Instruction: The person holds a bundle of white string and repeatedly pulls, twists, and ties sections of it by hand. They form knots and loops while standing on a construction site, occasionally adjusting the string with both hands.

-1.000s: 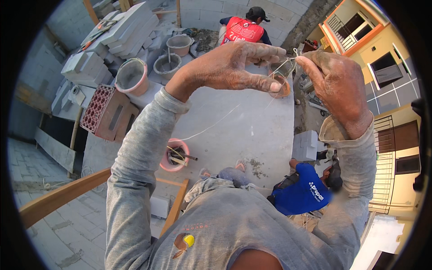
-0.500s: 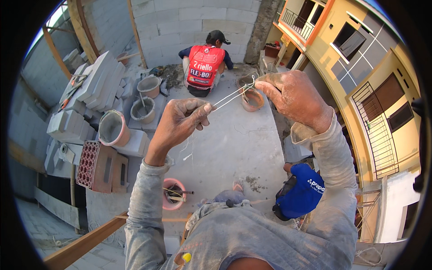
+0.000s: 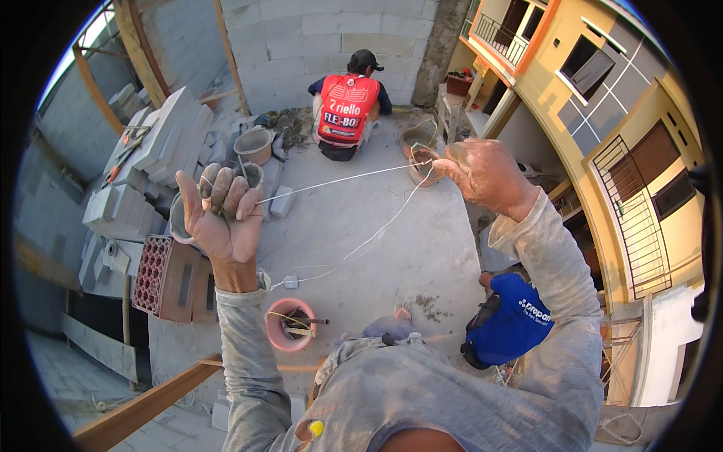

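Above a concrete floor (image 3: 361,226), left hand (image 3: 224,215) and right hand (image 3: 482,175) pinch a thin, taut white string (image 3: 335,181).

Long grey sleeves, dust-smeared; bare hands seemingly caked with mortar; small yellow chest spot.

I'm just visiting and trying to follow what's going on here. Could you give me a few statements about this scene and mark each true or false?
1. A thin white string runs taut between the left hand and the right hand. True.
2. Both hands rest on the floor. False: they are raised in the air.
3. A person in a red vest crouches by the grey block wall. True.
4. The pink bucket hangs from the right hand. False: it stands on the concrete floor below the left forearm.
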### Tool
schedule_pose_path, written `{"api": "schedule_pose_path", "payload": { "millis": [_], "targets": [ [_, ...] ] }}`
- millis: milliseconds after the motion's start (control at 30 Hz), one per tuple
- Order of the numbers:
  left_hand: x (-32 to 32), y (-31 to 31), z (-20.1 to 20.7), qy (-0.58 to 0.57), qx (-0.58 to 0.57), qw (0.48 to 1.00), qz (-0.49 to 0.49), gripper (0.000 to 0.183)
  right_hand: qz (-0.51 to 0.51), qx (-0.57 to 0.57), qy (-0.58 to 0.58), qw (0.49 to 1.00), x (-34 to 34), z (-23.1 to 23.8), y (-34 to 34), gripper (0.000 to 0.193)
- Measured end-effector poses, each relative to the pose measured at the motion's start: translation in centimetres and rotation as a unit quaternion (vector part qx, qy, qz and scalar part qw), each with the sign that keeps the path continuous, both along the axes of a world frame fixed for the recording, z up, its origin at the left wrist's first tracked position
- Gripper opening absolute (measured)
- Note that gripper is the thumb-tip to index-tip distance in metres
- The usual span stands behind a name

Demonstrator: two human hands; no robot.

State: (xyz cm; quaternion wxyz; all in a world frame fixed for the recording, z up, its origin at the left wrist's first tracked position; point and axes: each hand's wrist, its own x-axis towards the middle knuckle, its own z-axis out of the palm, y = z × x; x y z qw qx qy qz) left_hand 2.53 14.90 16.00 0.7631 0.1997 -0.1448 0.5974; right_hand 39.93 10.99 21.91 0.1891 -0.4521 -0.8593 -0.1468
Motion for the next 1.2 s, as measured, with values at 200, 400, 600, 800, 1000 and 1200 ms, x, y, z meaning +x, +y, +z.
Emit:
{"api": "schedule_pose_path", "payload": {
  "millis": [200,400,600,800,1000,1200],
  "targets": [
    [2.3,-3.6,2.5,0.283,-0.301,0.894,0.171,0.047,0.098,0.003,-0.060,0.993,-3.7,0.9,-1.7,0.033],
    [-4.4,-1.3,0.2,0.288,-0.237,0.881,0.292,0.036,0.143,-0.022,-0.068,0.987,-1.0,-0.8,-0.7,0.038],
    [-18.4,0.2,-3.4,0.332,-0.308,0.678,0.579,0.037,-0.200,0.003,-0.088,0.976,10.1,0.3,0.1,0.064],
    [-32.5,2.4,-14.4,0.365,-0.315,0.652,0.585,0.029,-0.165,-0.010,-0.094,0.982,14.4,-2.1,-0.2,0.060],
    [-24.7,-0.4,-11.0,0.907,-0.165,0.108,0.373,0.042,-0.094,-0.015,-0.013,0.995,8.3,2.4,-1.9,0.053],
    [1.6,-3.7,-4.0,0.640,0.201,0.628,0.394,0.051,0.001,0.020,-0.080,0.997,1.6,4.8,-1.9,0.050]
  ]
}}
